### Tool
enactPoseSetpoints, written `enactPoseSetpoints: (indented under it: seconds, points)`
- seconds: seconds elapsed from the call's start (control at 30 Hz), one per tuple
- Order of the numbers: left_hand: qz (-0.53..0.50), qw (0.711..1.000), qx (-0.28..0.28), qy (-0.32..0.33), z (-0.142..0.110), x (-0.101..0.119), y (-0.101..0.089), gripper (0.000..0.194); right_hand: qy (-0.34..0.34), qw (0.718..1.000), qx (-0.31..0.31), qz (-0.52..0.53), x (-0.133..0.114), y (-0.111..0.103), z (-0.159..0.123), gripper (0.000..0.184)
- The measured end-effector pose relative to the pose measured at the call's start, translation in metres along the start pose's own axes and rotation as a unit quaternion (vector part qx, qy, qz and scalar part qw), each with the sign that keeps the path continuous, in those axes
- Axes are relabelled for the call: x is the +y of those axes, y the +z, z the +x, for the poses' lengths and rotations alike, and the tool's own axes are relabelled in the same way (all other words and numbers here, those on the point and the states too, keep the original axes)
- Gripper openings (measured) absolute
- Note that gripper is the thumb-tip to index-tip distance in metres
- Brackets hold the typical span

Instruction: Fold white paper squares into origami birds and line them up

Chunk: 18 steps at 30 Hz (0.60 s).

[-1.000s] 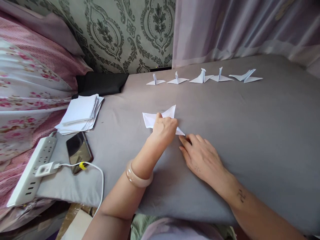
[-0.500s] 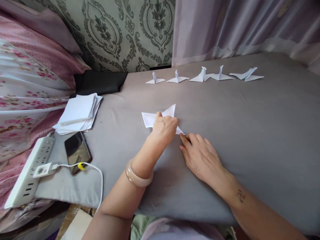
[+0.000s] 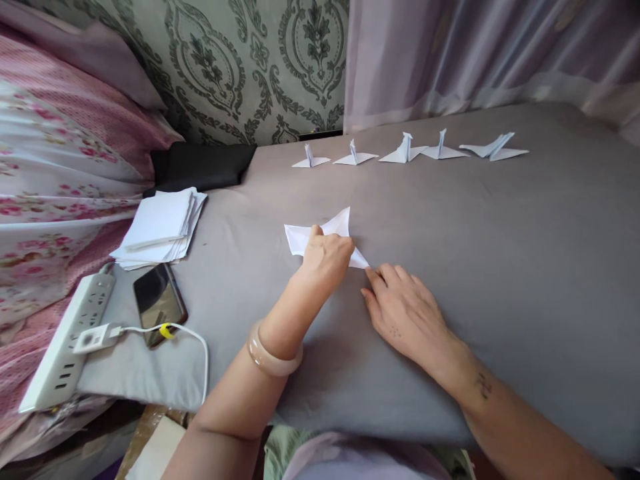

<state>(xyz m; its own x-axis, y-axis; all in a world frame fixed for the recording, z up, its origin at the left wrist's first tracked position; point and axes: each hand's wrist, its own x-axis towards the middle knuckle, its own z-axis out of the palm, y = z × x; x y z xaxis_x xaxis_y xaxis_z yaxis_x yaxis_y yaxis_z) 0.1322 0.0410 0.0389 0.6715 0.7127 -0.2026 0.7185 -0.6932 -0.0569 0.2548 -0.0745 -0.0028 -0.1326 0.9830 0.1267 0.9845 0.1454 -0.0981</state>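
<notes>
A small, white, partly folded sheet of thin paper [image 3: 299, 239] is lying on a wide grey cloth-covered surface [image 3: 450, 220], its pointed flaps spreading out from beneath the left hand [image 3: 327, 253]. It is looking very light and fairly crisp, probably creasing at slight pressure and sliding easily on cloth; the padded-looking ground is likely giving creases little firm backing. Its layered folds are seeming the safest hold, since the thin tips are likelier to be bending.

The left hand is resting over the paper's middle, fingers curling under; its fingertips are hiding, so I cannot tell whether they are pinching. The right hand [image 3: 405, 300] is touching the lower right tip with its index finger, the thumb standing apart and the other fingers lying close together.

The left hand itself is blocking the central folds. Beyond the paper, five white folded-paper birds [image 3: 404, 153] are standing in a row. Leftward, a stack of white paper sheets [image 3: 155, 223] is lying near a dark glossy phone [image 3: 159, 300], while a thin white charging cable [image 3: 206, 360] is trailing beside the left forearm.
</notes>
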Motion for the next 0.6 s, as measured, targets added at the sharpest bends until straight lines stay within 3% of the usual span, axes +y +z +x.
enactPoseSetpoints:
  seconds: [0.13,0.23,0.33,0.5,0.6]
  points:
    - [0.001,0.997,0.052,0.05,-0.014,-0.006,0.012,0.023,0.038,0.998,0.023,0.053,0.008,-0.003,0.001,0.024]
    - [-0.015,0.991,0.108,0.08,-0.03,-0.013,0.027,0.024,0.062,0.984,0.121,0.117,0.012,-0.005,0.003,0.021]
    - [-0.057,0.981,0.171,0.067,-0.05,-0.021,0.045,0.024,0.023,0.969,0.2,0.146,0.007,-0.01,0.006,0.02]
    - [-0.099,0.966,0.232,-0.051,-0.081,-0.037,0.065,0.049,-0.084,0.98,0.16,0.087,-0.008,-0.016,0.014,0.029]
    - [-0.124,0.955,0.25,-0.098,-0.093,-0.043,0.072,0.047,-0.137,0.981,0.131,0.041,-0.014,-0.014,0.028,0.031]
